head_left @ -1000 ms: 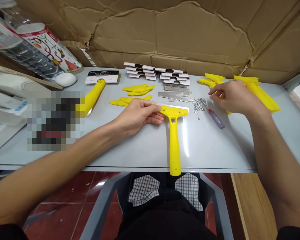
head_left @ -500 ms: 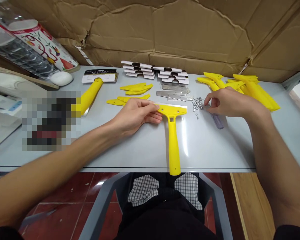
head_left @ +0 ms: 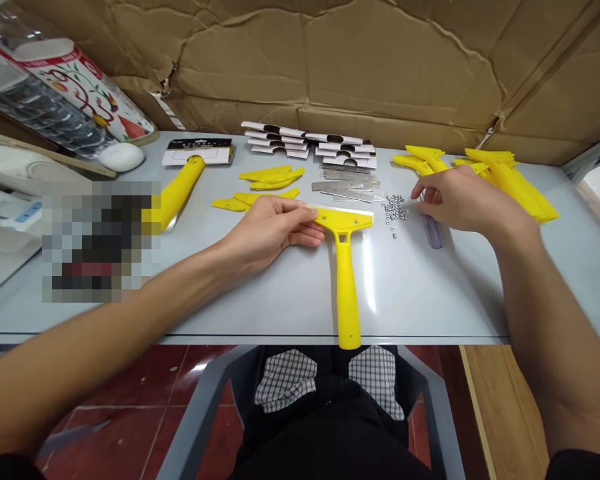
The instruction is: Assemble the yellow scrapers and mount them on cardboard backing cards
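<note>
My left hand (head_left: 285,233) pinches the left end of a yellow scraper's (head_left: 347,280) head, thumb on top. The scraper lies on the table with its handle toward me and its end over the front edge. A steel blade shows along the head's far side, and two small screws sit in the head. My right hand (head_left: 460,200) is closed, with curled fingers on a screwdriver with a clear purple handle (head_left: 434,233); its shaft is mostly hidden. Just left of those fingers lies a pile of small screws (head_left: 395,208).
Beyond the scraper lie loose blades (head_left: 345,190), yellow cover pieces (head_left: 273,177) and folded cards (head_left: 335,150). Yellow scraper handles (head_left: 515,187) are heaped at the right. A carded scraper (head_left: 183,190), a bottle (head_left: 50,100) and a patterned cup (head_left: 90,87) occupy the left. Cardboard (head_left: 310,60) stands behind.
The purple handle has swung more upright and slightly away from me beneath my right hand. My left hand and the scraper are nearly unchanged.
</note>
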A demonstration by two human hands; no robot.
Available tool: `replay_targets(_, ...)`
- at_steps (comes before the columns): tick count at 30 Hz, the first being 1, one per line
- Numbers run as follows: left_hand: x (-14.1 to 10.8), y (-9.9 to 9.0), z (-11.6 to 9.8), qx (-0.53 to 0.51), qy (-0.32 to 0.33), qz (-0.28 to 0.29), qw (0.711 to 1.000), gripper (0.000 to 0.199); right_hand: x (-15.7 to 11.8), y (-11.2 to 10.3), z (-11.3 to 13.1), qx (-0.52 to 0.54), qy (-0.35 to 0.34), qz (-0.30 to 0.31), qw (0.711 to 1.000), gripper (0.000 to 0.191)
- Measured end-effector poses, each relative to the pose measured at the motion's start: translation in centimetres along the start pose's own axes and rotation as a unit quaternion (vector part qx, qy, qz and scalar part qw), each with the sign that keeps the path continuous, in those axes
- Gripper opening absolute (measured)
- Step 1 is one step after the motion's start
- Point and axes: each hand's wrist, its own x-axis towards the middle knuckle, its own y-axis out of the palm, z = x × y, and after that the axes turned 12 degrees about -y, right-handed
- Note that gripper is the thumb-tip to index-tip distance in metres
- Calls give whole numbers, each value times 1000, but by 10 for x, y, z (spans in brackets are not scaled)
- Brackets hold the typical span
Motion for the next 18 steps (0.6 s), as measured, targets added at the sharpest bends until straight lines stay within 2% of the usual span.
replay_targets(3,0,0,0,0,-2,0,1000,18,-1,-2,8,16,-21,-12,1000,12)
replay_targets(7,-2,1,-1,2,-4,-3,1000,18,-1,0,14,41,-55,7,998,12)
replay_targets(18,-2,1,-2,4,-2,-4,1000,19,6,13,24,62,-81,-3,995,15)
